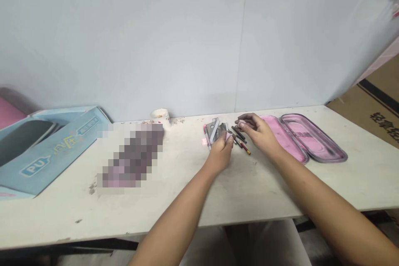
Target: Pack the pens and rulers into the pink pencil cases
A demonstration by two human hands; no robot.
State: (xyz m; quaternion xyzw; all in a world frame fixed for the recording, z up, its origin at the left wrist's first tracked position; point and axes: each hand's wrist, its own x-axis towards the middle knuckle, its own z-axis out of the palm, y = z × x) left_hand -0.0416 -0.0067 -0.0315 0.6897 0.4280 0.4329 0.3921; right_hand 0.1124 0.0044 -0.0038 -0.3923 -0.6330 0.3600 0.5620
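My left hand [222, 146] is closed over a small pile of stationery in the middle of the table, a small pale piece showing at its fingertips. Beside it, a grey ruler [214, 130] and a pink pen [205, 133] lie in the pile. My right hand [253, 128] is raised slightly, thumb and fingers pinched around a small pale pinkish thing too blurred to name. Several pencils [245, 146] lie between my two hands. Just right of my right hand, a pink pencil case [314, 139] lies unfolded with its inside facing up.
A blue printed box [56, 153] stands at the left with a dark item inside. A pixelated dark purple object [134, 158] lies nearer the middle. By the wall is a white paper cup [161, 114]; a cardboard box [377, 95] stands beyond the table's right end.
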